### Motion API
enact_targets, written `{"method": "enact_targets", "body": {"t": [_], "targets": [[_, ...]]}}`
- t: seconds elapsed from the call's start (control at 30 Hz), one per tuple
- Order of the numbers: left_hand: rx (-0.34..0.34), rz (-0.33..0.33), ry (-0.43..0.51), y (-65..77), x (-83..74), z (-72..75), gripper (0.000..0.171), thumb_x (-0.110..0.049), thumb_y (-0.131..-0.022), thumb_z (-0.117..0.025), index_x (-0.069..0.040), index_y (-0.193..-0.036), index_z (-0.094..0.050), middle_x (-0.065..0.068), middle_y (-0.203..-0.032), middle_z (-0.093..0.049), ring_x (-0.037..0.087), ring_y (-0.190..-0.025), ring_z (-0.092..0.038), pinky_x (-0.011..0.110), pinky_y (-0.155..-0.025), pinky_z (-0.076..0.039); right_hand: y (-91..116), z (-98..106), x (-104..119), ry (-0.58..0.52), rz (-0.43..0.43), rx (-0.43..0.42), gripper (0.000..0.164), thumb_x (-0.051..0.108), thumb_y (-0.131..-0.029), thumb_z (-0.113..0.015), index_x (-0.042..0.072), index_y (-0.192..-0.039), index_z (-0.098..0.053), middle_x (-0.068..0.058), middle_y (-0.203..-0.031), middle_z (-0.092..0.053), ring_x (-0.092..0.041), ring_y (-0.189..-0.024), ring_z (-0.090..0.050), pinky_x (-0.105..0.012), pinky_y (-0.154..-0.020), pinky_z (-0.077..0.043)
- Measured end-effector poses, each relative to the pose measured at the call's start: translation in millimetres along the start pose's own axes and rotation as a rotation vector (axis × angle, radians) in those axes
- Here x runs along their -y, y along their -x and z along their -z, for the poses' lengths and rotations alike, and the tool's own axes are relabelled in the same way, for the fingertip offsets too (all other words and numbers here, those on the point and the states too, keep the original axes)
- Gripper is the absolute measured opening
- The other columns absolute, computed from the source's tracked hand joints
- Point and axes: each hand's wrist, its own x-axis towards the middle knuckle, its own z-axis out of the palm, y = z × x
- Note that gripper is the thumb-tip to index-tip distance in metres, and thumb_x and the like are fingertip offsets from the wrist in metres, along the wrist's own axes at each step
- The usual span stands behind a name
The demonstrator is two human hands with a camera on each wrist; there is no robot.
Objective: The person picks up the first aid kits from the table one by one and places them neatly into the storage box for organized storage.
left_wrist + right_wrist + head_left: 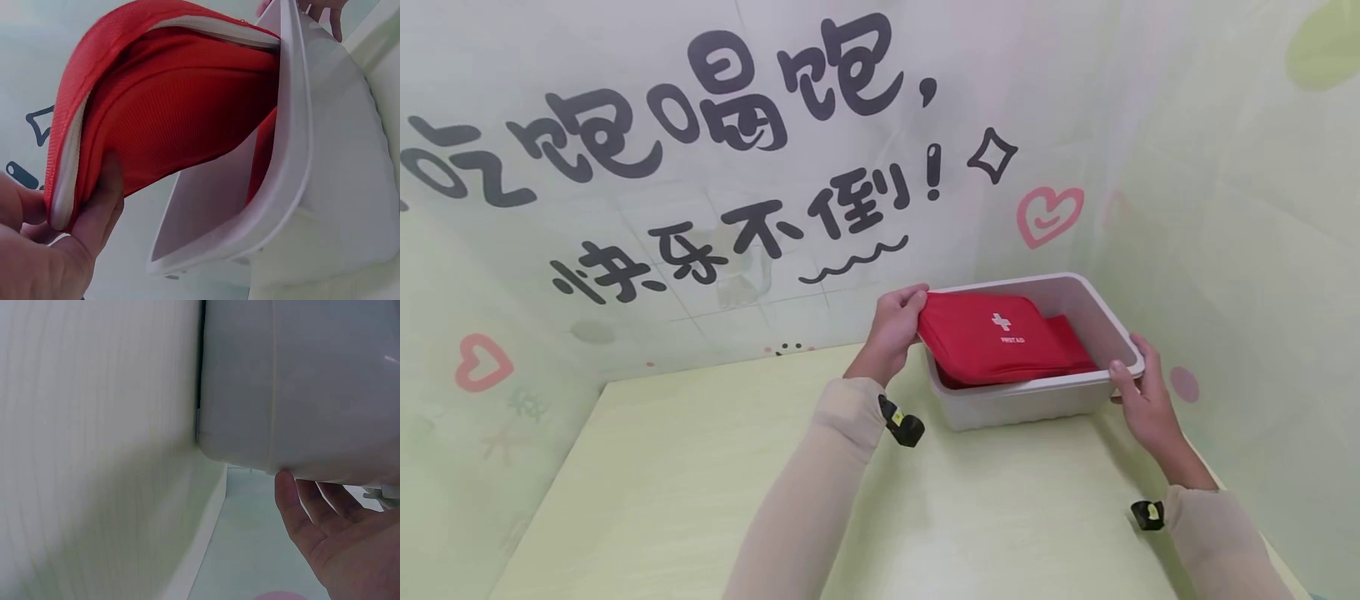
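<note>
A red first aid pouch with a white cross and a white zip lies slanted over a pale grey plastic bin, its left end raised above the rim. My left hand pinches that raised end between thumb and fingers; the left wrist view shows the underside of the pouch hanging over the bin's opening. More red fabric shows inside the bin; whether it is a separate piece I cannot tell. My right hand grips the bin's right end, thumb at the rim, fingers against the outer wall.
The bin stands on a pale yellow-green table, near its back right corner. A wall covering with black lettering and pink hearts rises behind and on both sides. Black wrist cameras sit on both sleeves.
</note>
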Motion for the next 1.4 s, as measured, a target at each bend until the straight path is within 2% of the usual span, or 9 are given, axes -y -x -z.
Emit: {"method": "enact_targets", "body": {"t": [0.4,0.77,1.03,1.13,1.27,1.4], "targets": [[-0.044,0.016,-0.049,-4.4,0.6,-14.8,0.040,-0.018,-0.105,-0.049,-0.005,-0.142,-0.054,0.014,-0.132,-0.060,0.022,-0.104,-0.065,0.035,-0.089,-0.056,-0.3,0.6,-0.5,-0.001,0.003,0.007,0.060,0.018,-0.108,-0.038,0.006,-0.158,-0.007,-0.025,-0.141,-0.031,0.003,-0.098,-0.046,-0.016,-0.068,-0.049],[-0.054,0.021,-0.060,-8.0,3.0,-23.8,0.041,-0.022,-0.105,-0.051,-0.007,-0.143,-0.054,0.012,-0.123,-0.062,0.020,-0.094,-0.066,0.034,-0.083,-0.058,-0.5,0.3,-0.9,-0.001,0.005,0.006,0.059,0.018,-0.108,-0.038,0.006,-0.158,-0.008,-0.022,-0.139,-0.031,0.002,-0.098,-0.046,-0.016,-0.068,-0.048],[-0.035,0.017,-0.083,-8.9,3.0,-26.0,0.050,-0.024,-0.103,-0.055,-0.009,-0.150,-0.045,0.011,-0.134,-0.057,0.024,-0.109,-0.064,0.034,-0.094,-0.054,-1.1,1.1,-2.1,0.001,0.006,0.005,0.059,0.018,-0.108,-0.037,0.006,-0.158,-0.008,-0.022,-0.139,-0.032,0.003,-0.097,-0.047,-0.016,-0.068,-0.048],[-0.016,0.011,-0.128,-9.6,4.4,-26.1,0.052,-0.022,-0.103,-0.055,-0.008,-0.152,-0.041,0.011,-0.141,-0.053,0.026,-0.121,-0.057,0.036,-0.100,-0.051,-1.3,2.1,-3.4,0.004,0.002,0.007,0.059,0.018,-0.108,-0.037,0.006,-0.158,-0.007,-0.022,-0.140,-0.032,0.002,-0.098,-0.046,-0.017,-0.069,-0.048],[0.001,0.000,-0.236,-11.8,11.0,-29.1,0.051,-0.020,-0.104,-0.052,-0.007,-0.152,-0.040,0.011,-0.148,-0.049,0.027,-0.133,-0.047,0.038,-0.107,-0.044,-0.8,2.7,-4.2,0.008,-0.005,0.011,0.060,0.018,-0.108,-0.037,0.007,-0.158,-0.007,-0.023,-0.142,-0.031,0.002,-0.099,-0.045,-0.016,-0.069,-0.048],[0.006,-0.032,-0.334,-11.8,18.2,-32.6,0.045,-0.017,-0.105,-0.050,-0.007,-0.148,-0.047,0.012,-0.141,-0.054,0.026,-0.126,-0.051,0.038,-0.107,-0.044,-0.1,1.1,-3.6,0.000,-0.003,0.019,0.059,0.018,-0.108,-0.037,0.006,-0.158,-0.007,-0.024,-0.142,-0.030,0.002,-0.099,-0.046,-0.016,-0.069,-0.048]]}}
